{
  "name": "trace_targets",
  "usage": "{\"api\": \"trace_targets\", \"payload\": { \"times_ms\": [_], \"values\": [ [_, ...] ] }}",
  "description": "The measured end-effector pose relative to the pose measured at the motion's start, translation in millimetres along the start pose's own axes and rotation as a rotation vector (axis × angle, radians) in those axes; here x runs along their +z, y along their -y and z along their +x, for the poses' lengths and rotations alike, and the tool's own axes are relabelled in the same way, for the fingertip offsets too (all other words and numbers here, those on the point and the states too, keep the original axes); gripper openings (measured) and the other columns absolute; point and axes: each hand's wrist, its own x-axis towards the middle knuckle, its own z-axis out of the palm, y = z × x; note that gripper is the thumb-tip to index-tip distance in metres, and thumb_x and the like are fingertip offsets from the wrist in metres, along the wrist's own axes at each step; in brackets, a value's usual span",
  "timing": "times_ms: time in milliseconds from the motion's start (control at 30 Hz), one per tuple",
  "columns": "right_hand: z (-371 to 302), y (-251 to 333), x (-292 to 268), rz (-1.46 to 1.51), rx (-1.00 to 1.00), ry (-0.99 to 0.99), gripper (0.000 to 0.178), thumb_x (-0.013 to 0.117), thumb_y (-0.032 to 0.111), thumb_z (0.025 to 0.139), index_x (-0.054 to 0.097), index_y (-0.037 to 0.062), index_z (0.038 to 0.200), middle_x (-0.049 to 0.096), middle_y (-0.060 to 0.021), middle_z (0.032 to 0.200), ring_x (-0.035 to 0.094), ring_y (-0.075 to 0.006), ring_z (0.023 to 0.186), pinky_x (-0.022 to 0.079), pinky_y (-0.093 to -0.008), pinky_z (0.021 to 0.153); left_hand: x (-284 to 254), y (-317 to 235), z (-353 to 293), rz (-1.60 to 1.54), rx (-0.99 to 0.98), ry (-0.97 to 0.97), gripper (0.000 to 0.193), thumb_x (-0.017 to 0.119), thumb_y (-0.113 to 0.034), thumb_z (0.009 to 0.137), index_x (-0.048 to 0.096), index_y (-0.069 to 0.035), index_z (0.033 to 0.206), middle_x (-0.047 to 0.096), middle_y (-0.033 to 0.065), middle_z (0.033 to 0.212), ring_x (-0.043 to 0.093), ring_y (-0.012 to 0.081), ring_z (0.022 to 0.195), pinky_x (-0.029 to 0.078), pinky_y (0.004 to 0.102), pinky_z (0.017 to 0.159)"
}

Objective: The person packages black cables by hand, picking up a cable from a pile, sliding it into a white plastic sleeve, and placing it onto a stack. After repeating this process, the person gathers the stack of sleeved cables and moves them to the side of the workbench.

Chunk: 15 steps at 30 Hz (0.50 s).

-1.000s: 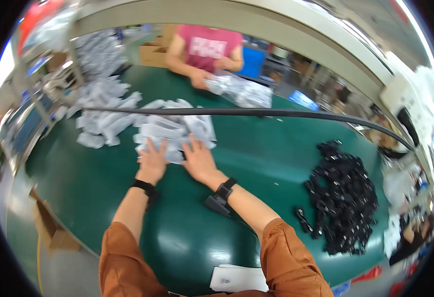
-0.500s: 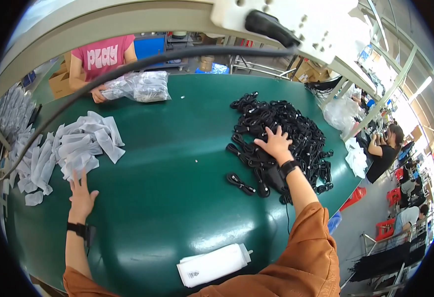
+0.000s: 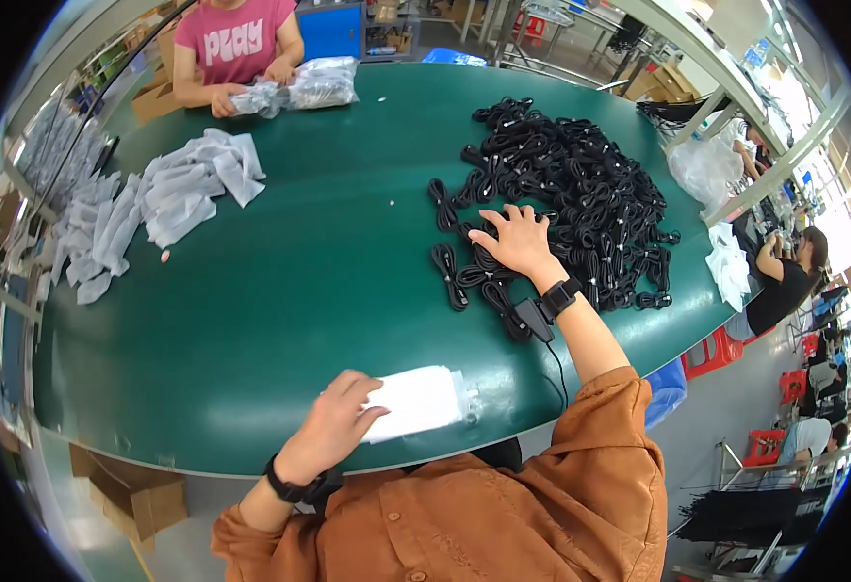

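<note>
Cables [image 3: 590, 170], seemingly heaped for easy reach, are being covered by the spread, apparently empty right hand [image 3: 518, 242] (left hand [image 3: 333, 422] half-curled at white bags [image 3: 421, 400], grip unclear).

Before me, a green worktable [image 3: 280, 281] with rounded edge; beyond, a blue cabinet [image 3: 329, 35]; at right, red stools [image 3: 712, 353] on grey floor [image 3: 692, 419].

Head-worn fisheye, looking down, across green table [image 3: 290, 291]
</note>
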Motion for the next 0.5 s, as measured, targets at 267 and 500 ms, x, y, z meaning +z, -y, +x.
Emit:
{"api": "trace_targets", "payload": {
  "times_ms": [267, 500],
  "values": [
    [-55, 21, -6, 0.018, -0.224, -0.542, 0.058, 0.063, 0.057, 0.089, 0.063, 0.0134, 0.128, 0.059, -0.0156, 0.124, 0.052, -0.0378, 0.117, 0.040, -0.0597, 0.099, 60, -4, 27, 0.114, 0.221, -0.028, 0.027, 0.075, -0.007, 0.082, 0.063, -0.001, 0.104, 0.057, 0.0128, 0.098, 0.062, 0.0297, 0.090, 0.053, 0.0387, 0.075],
    [-173, 31, -31, 0.296, -0.127, -0.121, 0.040, 0.080, 0.021, 0.078, 0.058, 0.0035, 0.107, 0.053, -0.0164, 0.105, 0.054, -0.0360, 0.096, 0.045, -0.0491, 0.083, 68, -11, 27, 0.251, 0.193, -0.079, 0.029, 0.076, -0.004, 0.078, 0.061, 0.002, 0.101, 0.055, 0.0153, 0.099, 0.060, 0.0327, 0.092, 0.052, 0.0410, 0.080]
  ]
}}
